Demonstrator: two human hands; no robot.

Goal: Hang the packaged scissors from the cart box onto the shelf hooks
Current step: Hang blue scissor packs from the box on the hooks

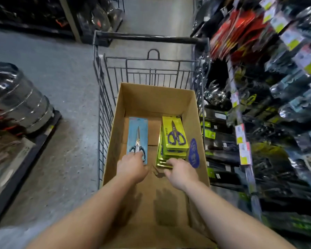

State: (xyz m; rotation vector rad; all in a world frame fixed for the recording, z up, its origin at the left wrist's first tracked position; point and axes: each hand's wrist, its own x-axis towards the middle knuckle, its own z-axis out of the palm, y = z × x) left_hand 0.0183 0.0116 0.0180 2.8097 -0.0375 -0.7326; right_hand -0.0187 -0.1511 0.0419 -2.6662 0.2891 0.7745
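An open cardboard box (151, 99) sits in a wire cart (104, 97). Inside, a blue card pack of silver scissors (137, 133) lies on the left. A stack of several yellow-green packs with purple-handled scissors (174, 139) lies on the right. My left hand (131, 166) reaches into the box and its fingers rest on the near end of the blue pack. My right hand (181, 170) reaches to the near edge of the yellow-green stack, fingertips touching the lower packs. Whether either hand grips its pack is hidden by the backs of the hands.
Shelving with hanging packaged goods and price tags (244, 151) runs along the right, blurred. A purple label (194, 152) is stuck on the box's right wall. Stacked metal pots (16, 99) stand on a low platform at left. Grey floor lies between.
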